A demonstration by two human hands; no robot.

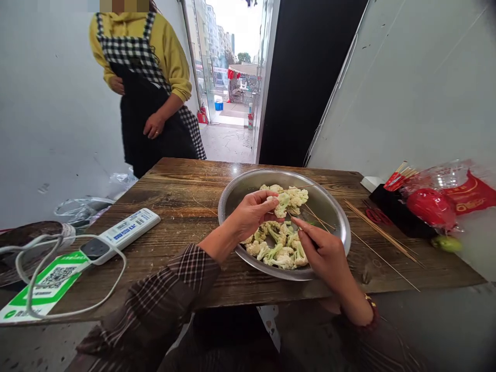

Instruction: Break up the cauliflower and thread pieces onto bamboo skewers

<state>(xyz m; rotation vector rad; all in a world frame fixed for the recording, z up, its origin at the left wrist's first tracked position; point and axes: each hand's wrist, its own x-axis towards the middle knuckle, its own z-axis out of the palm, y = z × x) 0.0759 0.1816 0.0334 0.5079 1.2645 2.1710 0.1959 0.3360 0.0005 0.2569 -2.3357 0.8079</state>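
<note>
A large round metal bowl (343,217) holds many pale cauliflower florets (277,253). Over its middle, my left hand (251,212) pinches a cauliflower floret (282,203) between thumb and fingers. My right hand (323,248) is closed at the bowl's right side, its thumb and forefinger pressed together near the floret; whatever it grips is too thin or hidden to name. Several thin wooden skewers (315,216) lie across the bowl near the right hand, some reaching through florets at the back.
More skewers (382,232) lie on the wooden table (186,196) at right, beside a black box (403,209) and red packages (432,206). A white power strip (127,235), cable and green QR card (58,279) are at left. A person in an apron (143,93) stands beyond the table.
</note>
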